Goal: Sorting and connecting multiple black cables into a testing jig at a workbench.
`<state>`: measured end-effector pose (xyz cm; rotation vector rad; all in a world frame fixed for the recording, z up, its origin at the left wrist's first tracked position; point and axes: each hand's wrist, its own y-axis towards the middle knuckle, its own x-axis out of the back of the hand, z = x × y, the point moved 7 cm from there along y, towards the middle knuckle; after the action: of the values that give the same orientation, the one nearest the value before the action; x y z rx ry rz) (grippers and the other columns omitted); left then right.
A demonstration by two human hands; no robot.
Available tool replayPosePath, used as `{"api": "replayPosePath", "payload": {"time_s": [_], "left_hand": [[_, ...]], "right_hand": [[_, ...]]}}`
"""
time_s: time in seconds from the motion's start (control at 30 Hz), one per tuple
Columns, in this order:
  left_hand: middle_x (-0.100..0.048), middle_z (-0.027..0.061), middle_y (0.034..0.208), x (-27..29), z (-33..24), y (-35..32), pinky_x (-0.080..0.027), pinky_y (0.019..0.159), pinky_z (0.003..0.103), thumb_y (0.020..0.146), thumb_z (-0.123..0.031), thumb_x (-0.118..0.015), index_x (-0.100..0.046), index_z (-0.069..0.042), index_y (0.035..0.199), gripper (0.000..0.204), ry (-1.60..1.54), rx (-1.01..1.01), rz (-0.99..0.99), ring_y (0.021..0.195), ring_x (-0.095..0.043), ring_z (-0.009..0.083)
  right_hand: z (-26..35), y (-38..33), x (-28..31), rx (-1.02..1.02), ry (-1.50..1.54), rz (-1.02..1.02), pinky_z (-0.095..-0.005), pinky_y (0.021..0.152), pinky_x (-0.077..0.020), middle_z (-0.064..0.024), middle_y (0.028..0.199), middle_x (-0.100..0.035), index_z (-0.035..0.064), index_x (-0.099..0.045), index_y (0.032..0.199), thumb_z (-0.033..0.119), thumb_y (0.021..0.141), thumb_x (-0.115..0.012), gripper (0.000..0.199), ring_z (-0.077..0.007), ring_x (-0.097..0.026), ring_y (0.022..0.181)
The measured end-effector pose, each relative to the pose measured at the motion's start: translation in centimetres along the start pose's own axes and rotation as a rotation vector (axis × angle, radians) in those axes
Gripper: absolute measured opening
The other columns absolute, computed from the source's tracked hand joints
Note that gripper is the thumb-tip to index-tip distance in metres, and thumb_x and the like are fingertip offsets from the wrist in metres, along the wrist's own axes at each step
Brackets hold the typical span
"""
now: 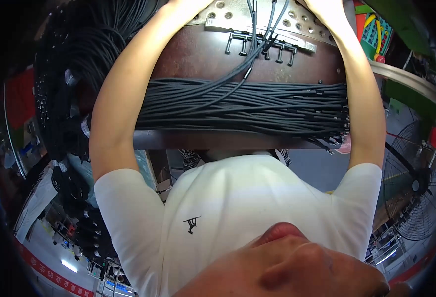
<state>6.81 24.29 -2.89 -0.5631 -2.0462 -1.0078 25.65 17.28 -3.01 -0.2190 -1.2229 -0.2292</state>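
1. While both arms reach toward the upper edge of the view, the left hand (192,4) and the right hand (324,5) stand apart, mostly cut off there; whether the fingers grip anything cannot be told.
2. Between the hands, a few loose black cables (254,24) run down from the top edge, their upper ends out of view. They cross over a metal bar (232,28) with black pegs (280,55), then curve leftward into a thick cable bundle (242,106).
3. Along their upper stretch, the loose cables lie roughly lengthwise to the reach of the arms; at the edge, the rightmost one looks nearer to the right hand.
4. The bundle lies closer to the person's chest than the bar does, its long axis running left to right across the brown counter (185,54), with trimmed ends by the right forearm.
5. Beyond the bar, a metal plate (240,10) shows round holes; more hanging cables (87,44) crowd the left side.
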Motion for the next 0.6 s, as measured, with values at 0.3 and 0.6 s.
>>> {"api": "replayPosePath", "payload": {"time_s": [0.3,0.6], "left_hand": [[-0.067,0.0190,0.107,9.9,-9.5,-24.3,-0.049,0.090,0.036,0.091,-0.026,-0.057,-0.064,-0.007,0.117,0.033,-0.789,0.507,1.260,0.101,-0.065,0.0317],[-0.063,0.0228,0.109,2.8,-3.0,-37.3,-0.046,0.088,0.047,0.086,-0.022,-0.055,-0.064,-0.004,0.111,0.032,0.167,0.592,0.638,0.102,-0.059,0.0398]], "right_hand": [[-12.2,-27.3,5.9,0.262,0.473,-0.835,-0.0394,0.084,-0.0549,-0.0214,0.115,-0.060,-0.0076,-0.043,0.127,0.005,0.098,-0.042,0.031,-0.0287,-0.064,0.094],[-18.3,-40.3,-16.3,-0.193,0.044,0.279,-0.0434,0.110,-0.0287,-0.0180,0.135,-0.050,0.0015,-0.050,0.132,0.011,0.090,-0.056,0.044,-0.0335,-0.044,0.125]]}}
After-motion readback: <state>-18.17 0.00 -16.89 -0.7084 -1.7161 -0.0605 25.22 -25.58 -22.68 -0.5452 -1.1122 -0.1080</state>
